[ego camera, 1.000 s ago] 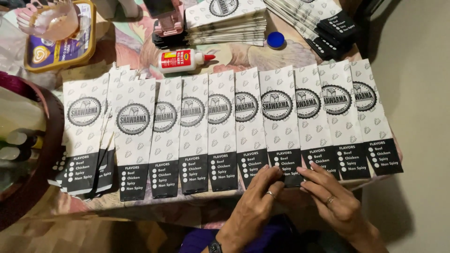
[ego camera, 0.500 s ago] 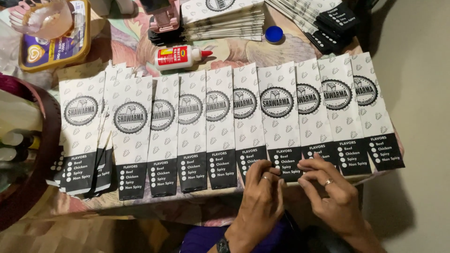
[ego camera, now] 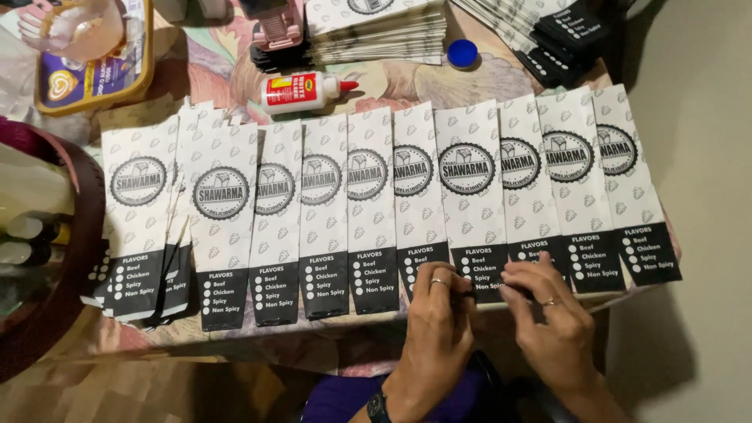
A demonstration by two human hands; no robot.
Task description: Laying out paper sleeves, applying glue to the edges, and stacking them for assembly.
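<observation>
Paper sleeves (ego camera: 470,196), row: lower black ends of two hidden under left hand (ego camera: 439,321) and right hand (ego camera: 548,313). Stacked sleeves (ego camera: 376,31) above the row: cut by top edge. Tub (ego camera: 94,63) left of that stack: partly cropped.

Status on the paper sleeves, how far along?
Done: a row of white-and-black printed paper sleeves lies overlapped across the table. In hand: left hand and right hand press the bottom edge of one sleeve. Left: stacked sleeves behind the white glue bottle look untouched.
</observation>
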